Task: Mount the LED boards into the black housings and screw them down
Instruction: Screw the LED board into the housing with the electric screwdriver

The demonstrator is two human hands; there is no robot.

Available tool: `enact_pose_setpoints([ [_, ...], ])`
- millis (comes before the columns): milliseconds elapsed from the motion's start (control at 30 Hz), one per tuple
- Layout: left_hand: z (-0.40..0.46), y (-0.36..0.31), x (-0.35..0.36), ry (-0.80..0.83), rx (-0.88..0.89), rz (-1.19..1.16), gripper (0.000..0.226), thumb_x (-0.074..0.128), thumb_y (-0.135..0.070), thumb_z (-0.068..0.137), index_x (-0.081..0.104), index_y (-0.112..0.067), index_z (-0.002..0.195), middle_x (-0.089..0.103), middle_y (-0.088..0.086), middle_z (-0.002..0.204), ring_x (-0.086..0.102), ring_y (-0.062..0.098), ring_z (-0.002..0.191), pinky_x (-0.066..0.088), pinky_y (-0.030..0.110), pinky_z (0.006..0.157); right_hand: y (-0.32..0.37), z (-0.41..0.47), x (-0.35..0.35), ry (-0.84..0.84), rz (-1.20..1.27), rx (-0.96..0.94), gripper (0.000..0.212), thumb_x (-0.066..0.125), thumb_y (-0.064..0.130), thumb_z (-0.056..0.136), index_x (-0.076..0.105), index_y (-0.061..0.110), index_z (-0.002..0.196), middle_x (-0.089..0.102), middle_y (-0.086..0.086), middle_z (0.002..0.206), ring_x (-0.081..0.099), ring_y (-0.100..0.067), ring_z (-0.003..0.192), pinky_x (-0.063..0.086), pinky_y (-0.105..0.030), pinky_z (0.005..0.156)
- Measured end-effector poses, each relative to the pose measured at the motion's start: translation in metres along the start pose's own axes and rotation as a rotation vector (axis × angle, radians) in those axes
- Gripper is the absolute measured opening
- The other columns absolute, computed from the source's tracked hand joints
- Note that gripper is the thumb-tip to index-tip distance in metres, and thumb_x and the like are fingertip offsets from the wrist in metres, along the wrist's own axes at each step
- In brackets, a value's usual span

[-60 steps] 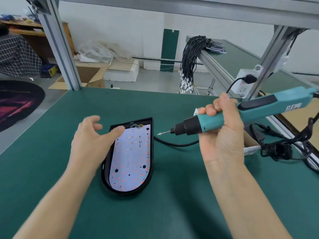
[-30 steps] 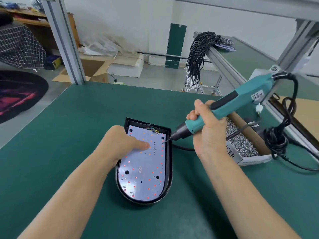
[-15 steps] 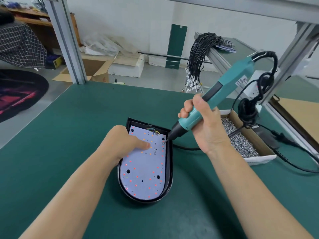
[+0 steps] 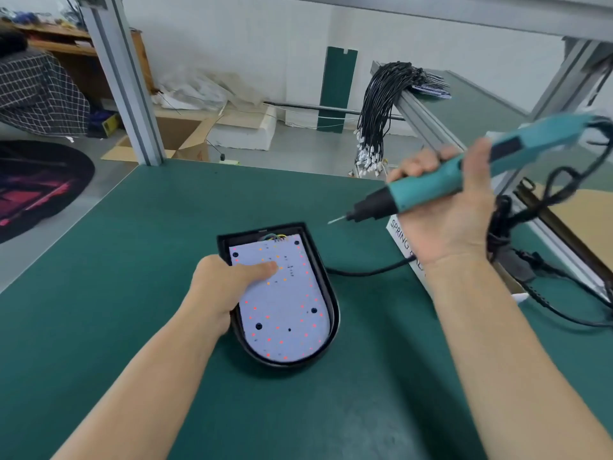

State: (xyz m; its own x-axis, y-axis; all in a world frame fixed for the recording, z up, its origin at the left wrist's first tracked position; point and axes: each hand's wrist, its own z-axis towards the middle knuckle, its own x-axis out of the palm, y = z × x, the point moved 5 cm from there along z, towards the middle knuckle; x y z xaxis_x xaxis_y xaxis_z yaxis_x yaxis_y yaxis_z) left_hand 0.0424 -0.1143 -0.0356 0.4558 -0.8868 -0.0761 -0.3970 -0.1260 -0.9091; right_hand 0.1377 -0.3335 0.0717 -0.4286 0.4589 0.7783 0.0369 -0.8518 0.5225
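The green workbench mat (image 4: 132, 293) carries the black housing (image 4: 333, 322), a cardboard box (image 4: 403, 240) and a black cable (image 4: 368, 271).

Bare green table (image 4: 132, 293) lies open from 7 to 11 o'clock of the black housing (image 4: 326, 293). At 3 o'clock a black cable (image 4: 368, 271) and cardboard box (image 4: 403, 240) crowd the way.
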Motion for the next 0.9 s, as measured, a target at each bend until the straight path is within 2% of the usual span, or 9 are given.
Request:
enact_pose_setpoints([
  [67, -0.003, 0.008, 0.005, -0.016, -0.013, -0.103, 0.036, 0.076, -0.007, 0.078, 0.062, 0.002, 0.11, 0.071, 0.018, 0.104, 0.069, 0.031, 0.089, 0.055, 0.048, 0.084, 0.027, -0.004, -0.005, -0.064, -0.023, -0.1, 0.056, 0.092, 0.04, 0.039, 0.051, 0.018, 0.07, 0.053, 0.003, 0.063, 0.048, -0.013, 0.059, 0.044, -0.029, 0.071],
  [167, -0.007, 0.01, 0.005, -0.006, 0.036, -0.082, 0.062, 0.08, -0.013, 0.074, 0.047, -0.007, 0.127, 0.064, 0.01, 0.12, 0.063, 0.029, 0.105, 0.048, 0.05, 0.097, 0.063, -0.016, -0.012, -0.119, -0.151, -0.189, 0.055, 0.092, 0.043, 0.04, 0.051, 0.02, 0.07, 0.052, 0.005, 0.063, 0.047, -0.012, 0.06, 0.044, -0.028, 0.071],
  [267, -0.023, -0.008, -0.007, -0.224, 0.24, 0.262, 0.097, 0.084, -0.023, 0.068, 0.025, -0.015, 0.144, 0.034, 0.005, 0.146, 0.041, 0.023, 0.123, 0.034, 0.04, 0.102, 0.096, -0.03, -0.019, -0.144, -0.219, -0.245, 0.048, 0.089, 0.043, 0.048, 0.052, 0.021, 0.069, 0.052, 0.006, 0.062, 0.049, -0.01, 0.058, 0.044, -0.026, 0.069],
  [300, -0.032, -0.019, -0.007, -0.342, 0.383, 0.44, 0.092, 0.081, -0.023, 0.071, 0.026, -0.016, 0.145, 0.029, 0.005, 0.147, 0.034, 0.023, 0.127, 0.03, 0.041, 0.103, 0.104, -0.033, -0.021, -0.153, -0.23, -0.251, 0.047, 0.087, 0.045, 0.05, 0.052, 0.021, 0.068, 0.052, 0.007, 0.062, 0.049, -0.01, 0.058, 0.044, -0.025, 0.067],
  [367, -0.053, -0.047, 0.017, -0.458, 0.77, 0.624, 0.059, 0.074, -0.02, 0.077, 0.048, -0.018, 0.13, 0.043, 0.0, 0.133, 0.033, 0.022, 0.125, 0.026, 0.039, 0.099, 0.113, -0.038, -0.024, -0.177, -0.245, -0.244, 0.046, 0.084, 0.049, 0.049, 0.051, 0.022, 0.068, 0.05, 0.008, 0.061, 0.047, -0.009, 0.057, 0.042, -0.023, 0.064],
  [467, -0.056, -0.081, 0.095, -0.082, 0.958, 0.572, 0.012, 0.066, -0.014, 0.085, 0.071, -0.019, 0.095, 0.065, -0.006, 0.1, 0.053, 0.023, 0.105, 0.039, 0.038, 0.093, 0.114, -0.046, -0.027, -0.208, -0.256, -0.191, 0.052, 0.085, 0.054, 0.043, 0.05, 0.023, 0.068, 0.047, 0.009, 0.058, 0.044, -0.008, 0.053, 0.041, -0.021, 0.058],
  [600, -0.026, -0.098, 0.204, 0.357, 0.823, 0.83, 0.014, 0.064, -0.016, 0.086, 0.076, -0.02, 0.092, 0.072, -0.001, 0.095, 0.063, 0.021, 0.095, 0.049, 0.034, 0.09, 0.107, -0.058, -0.032, -0.202, -0.263, -0.119, 0.056, 0.088, 0.053, 0.043, 0.048, 0.024, 0.07, 0.044, 0.009, 0.057, 0.039, -0.007, 0.051, 0.04, -0.02, 0.055],
  [800, -0.002, -0.078, 0.282, 0.442, 0.923, 1.304, 0.025, 0.046, -0.011, 0.089, 0.067, -0.025, 0.094, 0.063, -0.005, 0.126, 0.059, 0.022, 0.106, 0.027, 0.04, 0.101, 0.103, -0.068, -0.042, -0.23, -0.286, -0.097, 0.055, 0.088, 0.052, 0.045, 0.049, 0.022, 0.069, 0.042, 0.008, 0.058, 0.039, -0.008, 0.05, 0.042, -0.021, 0.053],
  [900, 0.0, -0.073, 0.291, 0.43, 0.979, 1.409, 0.023, 0.045, -0.006, 0.087, 0.062, -0.021, 0.089, 0.057, -0.004, 0.135, 0.059, 0.02, 0.104, 0.023, 0.041, 0.1, 0.106, -0.07, -0.05, -0.275, -0.303, -0.098, 0.042, 0.082, 0.047, 0.06, 0.05, 0.023, 0.069, 0.042, 0.008, 0.058, 0.039, -0.008, 0.051, 0.041, -0.021, 0.054],
])
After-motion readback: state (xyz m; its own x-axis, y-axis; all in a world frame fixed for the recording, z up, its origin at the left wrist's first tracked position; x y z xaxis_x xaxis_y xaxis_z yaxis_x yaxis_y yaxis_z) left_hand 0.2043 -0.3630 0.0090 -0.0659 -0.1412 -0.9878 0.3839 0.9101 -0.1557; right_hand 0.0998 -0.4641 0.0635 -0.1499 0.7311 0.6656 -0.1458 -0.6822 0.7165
